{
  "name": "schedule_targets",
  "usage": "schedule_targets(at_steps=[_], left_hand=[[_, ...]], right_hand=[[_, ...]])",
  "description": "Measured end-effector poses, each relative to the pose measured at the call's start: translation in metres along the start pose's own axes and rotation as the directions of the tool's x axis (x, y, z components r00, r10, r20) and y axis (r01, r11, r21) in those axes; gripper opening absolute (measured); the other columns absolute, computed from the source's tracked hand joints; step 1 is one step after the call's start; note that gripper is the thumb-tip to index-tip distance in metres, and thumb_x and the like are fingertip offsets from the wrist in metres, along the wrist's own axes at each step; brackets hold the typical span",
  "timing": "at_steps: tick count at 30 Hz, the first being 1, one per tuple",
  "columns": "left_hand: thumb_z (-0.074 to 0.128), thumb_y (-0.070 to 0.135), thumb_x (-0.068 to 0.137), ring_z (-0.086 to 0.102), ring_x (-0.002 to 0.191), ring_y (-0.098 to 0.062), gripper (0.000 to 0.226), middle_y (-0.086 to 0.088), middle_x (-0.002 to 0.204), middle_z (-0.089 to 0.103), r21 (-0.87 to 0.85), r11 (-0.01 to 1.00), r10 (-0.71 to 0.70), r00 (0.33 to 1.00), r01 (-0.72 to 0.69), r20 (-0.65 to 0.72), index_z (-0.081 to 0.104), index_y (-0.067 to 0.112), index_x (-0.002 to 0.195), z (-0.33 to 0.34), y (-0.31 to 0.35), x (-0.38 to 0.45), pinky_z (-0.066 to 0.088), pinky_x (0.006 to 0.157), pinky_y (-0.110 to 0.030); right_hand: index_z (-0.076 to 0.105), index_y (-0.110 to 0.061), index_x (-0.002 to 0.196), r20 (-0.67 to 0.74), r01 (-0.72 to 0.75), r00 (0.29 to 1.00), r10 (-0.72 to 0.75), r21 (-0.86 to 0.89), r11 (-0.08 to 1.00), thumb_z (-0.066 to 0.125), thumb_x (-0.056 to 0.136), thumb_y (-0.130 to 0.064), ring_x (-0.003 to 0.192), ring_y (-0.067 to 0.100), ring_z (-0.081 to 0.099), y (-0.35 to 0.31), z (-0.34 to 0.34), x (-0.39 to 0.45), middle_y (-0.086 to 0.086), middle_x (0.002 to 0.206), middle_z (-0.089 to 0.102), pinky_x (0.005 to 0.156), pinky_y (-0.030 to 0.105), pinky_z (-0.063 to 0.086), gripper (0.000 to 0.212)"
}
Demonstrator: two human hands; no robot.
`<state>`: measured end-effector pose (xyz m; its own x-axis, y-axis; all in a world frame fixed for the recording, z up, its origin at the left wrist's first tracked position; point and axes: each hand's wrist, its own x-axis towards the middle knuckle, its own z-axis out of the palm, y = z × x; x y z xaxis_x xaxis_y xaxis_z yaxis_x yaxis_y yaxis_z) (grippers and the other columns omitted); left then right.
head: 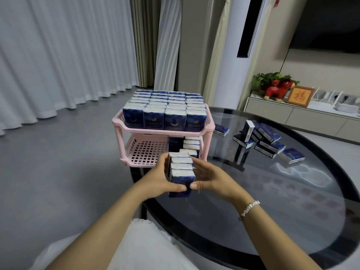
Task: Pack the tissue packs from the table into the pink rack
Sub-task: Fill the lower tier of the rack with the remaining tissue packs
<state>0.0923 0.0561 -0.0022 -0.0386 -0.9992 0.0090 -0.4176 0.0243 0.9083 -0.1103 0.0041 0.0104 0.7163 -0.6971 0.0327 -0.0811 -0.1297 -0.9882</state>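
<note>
At the near edge of a round, dark glass table, I see my left hand and right hand clamping a short row of tissue packs between them, fingers curled along the row's sides and both thumbs pressed to the glossy blue face of the nearest pack. The packs are small, flat-sided blocks in slick navy film with white tops, standing upright and pressed face to face. A beaded bracelet circles my right wrist.

Just beyond the held row stands the pink rack, a two-tier moulded plastic stand with rounded corners and slatted walls. Its upper tier is packed tight with upright packs in four neat columns. Its lower tier, a perforated grid floor, carries one column of packs along its right side; the left part shows bare lattice.

Further right on the reflective glass lies a loose heap of packs, tilted and overlapping, with one pack apart near the rack's leg.

Pleated pale curtains hang behind, and a red toy animal sits on a low cabinet.
</note>
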Motion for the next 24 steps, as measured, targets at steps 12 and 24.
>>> schedule_targets(at_steps=[12,24], left_hand=[[0.085,0.047,0.044,0.034,0.131,-0.012,0.127,0.013,0.136,0.034,0.14,0.979,-0.148,0.989,0.15,-0.023,0.014,0.023,0.146,-0.059,-0.011,0.044,0.034,0.109,-0.03],[0.087,0.03,0.064,0.047,0.12,-0.009,0.085,0.014,0.127,0.049,0.179,0.981,-0.078,0.997,0.081,-0.023,0.038,0.027,0.133,-0.056,-0.026,0.087,0.035,0.103,-0.024]], right_hand=[[0.046,-0.032,0.116,-0.623,0.024,0.756,-0.199,-0.279,0.96,0.062,0.088,-0.019,0.108,0.011,0.053,0.028,0.001,0.038,-0.007,0.116,0.054,0.088,0.031,0.048,0.036],[0.052,-0.031,0.113,-0.686,0.041,0.687,-0.241,-0.295,0.955,0.052,0.092,-0.005,0.094,-0.001,0.056,0.056,0.007,0.048,-0.006,0.109,0.063,0.075,0.002,0.039,0.033]])
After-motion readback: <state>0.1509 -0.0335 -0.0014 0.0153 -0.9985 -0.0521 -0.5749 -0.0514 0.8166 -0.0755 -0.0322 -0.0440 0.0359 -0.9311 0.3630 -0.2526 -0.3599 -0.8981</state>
